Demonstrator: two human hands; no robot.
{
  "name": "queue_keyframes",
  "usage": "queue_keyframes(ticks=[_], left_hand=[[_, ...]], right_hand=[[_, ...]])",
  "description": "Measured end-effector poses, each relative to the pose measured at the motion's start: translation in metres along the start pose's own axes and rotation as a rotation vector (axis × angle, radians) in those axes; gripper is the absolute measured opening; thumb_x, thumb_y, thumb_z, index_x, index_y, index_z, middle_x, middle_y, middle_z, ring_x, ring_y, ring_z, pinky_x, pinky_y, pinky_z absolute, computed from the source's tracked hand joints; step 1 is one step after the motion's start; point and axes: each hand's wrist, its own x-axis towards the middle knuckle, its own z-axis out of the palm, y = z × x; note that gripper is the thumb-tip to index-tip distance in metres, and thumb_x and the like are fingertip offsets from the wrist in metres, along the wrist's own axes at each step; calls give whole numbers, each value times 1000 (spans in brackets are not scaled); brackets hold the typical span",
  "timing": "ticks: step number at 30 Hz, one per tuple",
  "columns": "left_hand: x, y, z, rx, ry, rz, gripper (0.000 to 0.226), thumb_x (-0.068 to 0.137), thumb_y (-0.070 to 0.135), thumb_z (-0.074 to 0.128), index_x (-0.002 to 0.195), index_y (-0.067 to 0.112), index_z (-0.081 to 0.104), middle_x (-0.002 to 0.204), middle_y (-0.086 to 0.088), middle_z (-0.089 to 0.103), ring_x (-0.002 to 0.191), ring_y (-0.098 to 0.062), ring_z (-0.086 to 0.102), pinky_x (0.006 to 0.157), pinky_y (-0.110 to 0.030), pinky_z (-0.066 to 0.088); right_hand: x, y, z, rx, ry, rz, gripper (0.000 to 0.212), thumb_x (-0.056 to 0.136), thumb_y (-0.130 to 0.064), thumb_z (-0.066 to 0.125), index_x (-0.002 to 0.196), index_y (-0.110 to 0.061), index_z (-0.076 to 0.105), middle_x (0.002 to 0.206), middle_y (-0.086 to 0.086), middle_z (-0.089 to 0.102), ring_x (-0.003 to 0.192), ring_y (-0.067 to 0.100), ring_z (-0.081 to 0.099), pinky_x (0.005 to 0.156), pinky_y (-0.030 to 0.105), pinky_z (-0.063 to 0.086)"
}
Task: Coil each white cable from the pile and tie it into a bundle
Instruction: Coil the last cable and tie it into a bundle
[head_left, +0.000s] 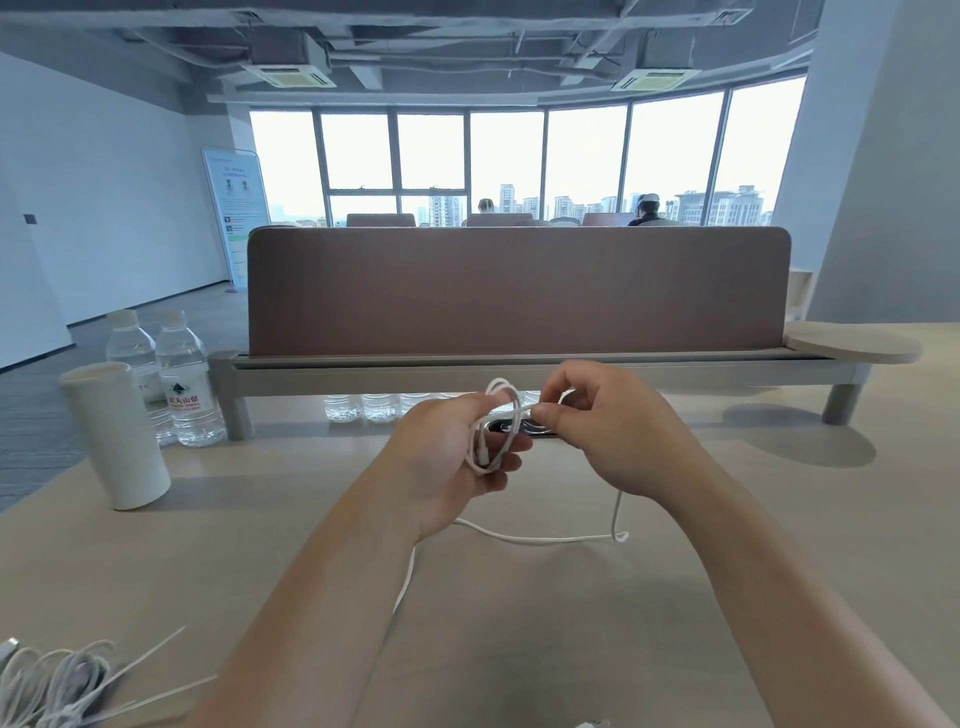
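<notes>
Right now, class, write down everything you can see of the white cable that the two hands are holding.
The white cable is thin, smooth and looks plastic-sheathed. A few small loops of it are gathered in the left hand, with a plug end lying among them. The right hand pinches one strand beside the loops. Its loose tail hangs to the table, kinks and trails leftward under the left wrist.

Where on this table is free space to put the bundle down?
Bare table right of the right hand, up to the shelf leg. Also between the white cup and the left hand. Crowded: the cable pile at the near left, and the cable trailing under the hands.
</notes>
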Motion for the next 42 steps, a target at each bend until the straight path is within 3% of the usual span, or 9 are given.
queue_keyframes(ticks=[5, 8, 12, 16, 22, 27, 31, 38, 42], left_hand=[[-4, 1, 5, 51, -48, 6, 32, 99, 26, 52, 112, 3, 70, 99, -30, 71, 73, -30, 58, 61, -33, 41], [-6, 1, 6, 96, -47, 18, 42, 104, 30, 39, 117, 3, 68, 100, -30, 72, 69, -28, 58, 60, -32, 40], [-9, 3, 5, 168, -82, 17, 54, 108, 47, 32, 117, 10, 69, 99, -26, 74, 69, -26, 60, 62, -33, 40], [-9, 1, 6, 318, -65, 19, 46, 106, 49, 37, 119, 16, 66, 91, -18, 76, 68, -23, 59, 61, -31, 42], [-13, 0, 8, 451, -80, 0, 50, 105, 54, 34, 116, 18, 68, 87, -17, 76, 67, -21, 56, 59, -29, 41], [-14, 2, 8, 436, -126, -25, 61, 106, 55, 28, 111, 12, 71, 81, -19, 74, 64, -23, 54, 53, -26, 39], [-15, 4, 11, 310, -137, -45, 52, 105, 38, 31, 111, 5, 70, 81, -25, 71, 64, -26, 50, 52, -28, 33], [-16, 4, 7, 289, -172, -49, 44, 109, 36, 34, 118, 6, 65, 99, -27, 73, 73, -28, 60, 64, -33, 43], [-16, 5, 4, 262, -207, -67, 42, 109, 36, 35, 120, 9, 65, 107, -27, 72, 81, -29, 66, 72, -36, 47]], right_hand=[[1, 0, -1, -68, 35, 25, 16, 95, -34, 64, 82, -25, 66, 77, -4, 67, 73, 18, 59, 60, 31, 44], [1, 0, -1, -82, 34, 31, 16, 94, -34, 65, 81, -26, 68, 77, -2, 68, 76, 21, 62, 63, 33, 48], [1, 1, -2, -88, 13, 40, 16, 92, -34, 68, 80, -25, 69, 75, -3, 67, 73, 20, 60, 61, 32, 47], [0, 2, -2, -64, 83, 33, 12, 92, -31, 69, 82, -26, 67, 78, -9, 67, 74, 14, 60, 63, 31, 47], [0, 3, -4, -57, 150, -24, 11, 94, -26, 67, 85, -25, 60, 79, -16, 62, 74, 3, 56, 58, 19, 36], [0, 4, -4, -42, 185, -60, 9, 94, -26, 67, 86, -26, 61, 78, -16, 62, 76, 4, 57, 65, 23, 47], [0, 4, -3, -38, 175, -43, 10, 93, -26, 68, 85, -25, 62, 78, -12, 63, 75, 9, 57, 67, 29, 49], [0, 3, -3, -6, 243, -30, 13, 92, -23, 70, 82, -24, 61, 74, -17, 60, 72, -9, 53, 56, 12, 35], [0, 3, -4, 8, 251, -38, 12, 92, -23, 70, 83, -24, 61, 75, -18, 60, 72, -12, 53, 53, 10, 37]])
